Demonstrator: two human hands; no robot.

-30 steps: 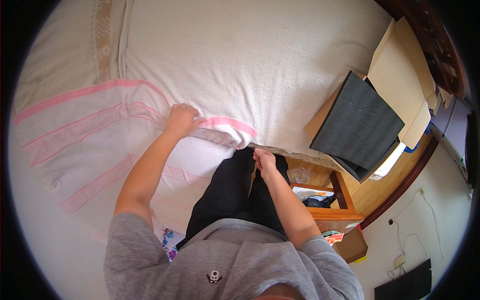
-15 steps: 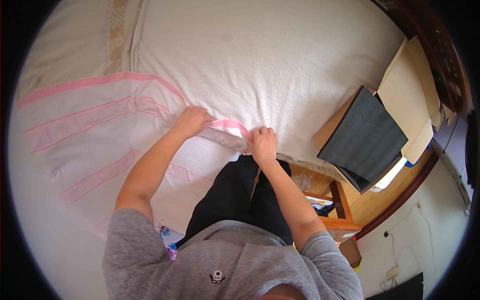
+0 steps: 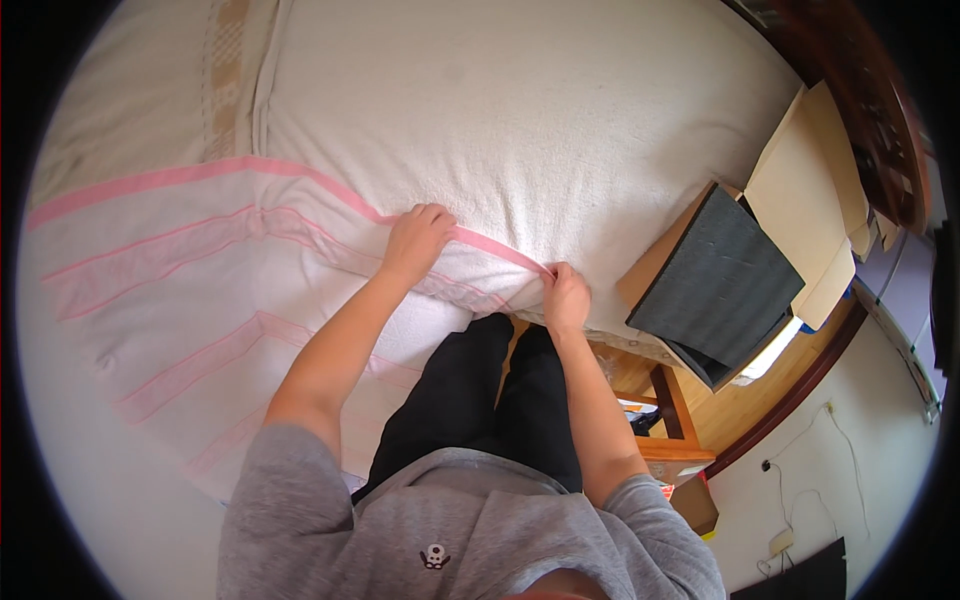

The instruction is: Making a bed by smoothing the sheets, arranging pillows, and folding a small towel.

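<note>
A white blanket [image 3: 190, 270] with pink stripes and a pink border is spread over the left and near side of the bed [image 3: 480, 110], its near part hanging down beside my legs. My left hand [image 3: 420, 243] is closed on the pink border near the middle, fingers curled over it. Farther right, my right hand [image 3: 567, 298] pinches the corner end of that border at the bed's near edge. Between both hands the border runs nearly straight. The fingertips of my right hand are partly hidden.
On the bed's right side stands an open cardboard box [image 3: 810, 190] with a dark grey foam sheet [image 3: 715, 285] leaning in it. A wooden stool-like frame [image 3: 675, 410] is below it on the floor. A beige cover with a brown patterned band [image 3: 228, 80] lies at the far left.
Both hands have moved to the right along with the blanket's edge. The border between them, slack and curved before, is now pulled nearly straight and lies farther right on the bed.
</note>
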